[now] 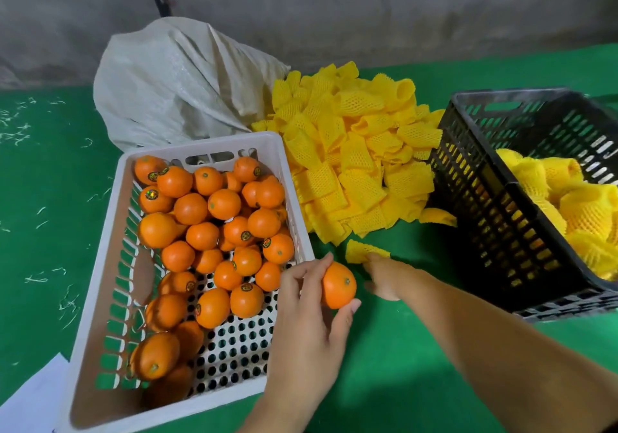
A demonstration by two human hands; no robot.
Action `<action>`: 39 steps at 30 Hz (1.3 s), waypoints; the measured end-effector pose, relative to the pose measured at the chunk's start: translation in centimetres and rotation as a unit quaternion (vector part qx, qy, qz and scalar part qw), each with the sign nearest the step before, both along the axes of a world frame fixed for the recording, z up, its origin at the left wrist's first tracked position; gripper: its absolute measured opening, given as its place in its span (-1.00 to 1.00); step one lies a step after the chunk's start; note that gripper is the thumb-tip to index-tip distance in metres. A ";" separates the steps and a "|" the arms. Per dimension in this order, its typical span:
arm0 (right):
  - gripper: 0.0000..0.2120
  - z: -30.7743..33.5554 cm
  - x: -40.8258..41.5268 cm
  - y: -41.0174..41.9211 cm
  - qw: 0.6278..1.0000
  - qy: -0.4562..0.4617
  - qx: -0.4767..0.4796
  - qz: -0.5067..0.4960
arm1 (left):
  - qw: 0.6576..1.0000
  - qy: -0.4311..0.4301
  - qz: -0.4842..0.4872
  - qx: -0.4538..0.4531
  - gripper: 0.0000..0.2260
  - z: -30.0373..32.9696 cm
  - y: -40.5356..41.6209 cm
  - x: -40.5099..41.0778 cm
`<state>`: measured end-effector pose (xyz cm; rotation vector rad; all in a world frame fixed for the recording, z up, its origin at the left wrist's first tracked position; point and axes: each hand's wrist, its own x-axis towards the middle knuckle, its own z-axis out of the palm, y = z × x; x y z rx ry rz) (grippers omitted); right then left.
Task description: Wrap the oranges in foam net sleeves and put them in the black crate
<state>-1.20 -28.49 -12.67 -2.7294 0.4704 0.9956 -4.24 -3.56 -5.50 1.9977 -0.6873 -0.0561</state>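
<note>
1. Our left hand [311, 302] grips one orange [338, 286] between thumb and curled fingers, just above the green table [384, 349] beside the white crate [294, 178]
2. Our right hand [384, 275] reaches out to a single yellow foam net sleeve [363, 251] and touches it with its fingertips; we cannot tell whether they pinch it
3. We see the white crate holding many bare oranges [207, 228]
4. A pile of sleeves [354, 151] lies between the crates, a pale sack [174, 81] behind
5. The black crate [495, 205] on our right holds wrapped oranges [575, 205]
</note>
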 end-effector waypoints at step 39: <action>-0.80 10.9 -2.6 13.9 0.748 -0.461 0.430 -0.206 | 0.955 0.204 -0.080 -0.199 -0.51 2.7 6.2 1.4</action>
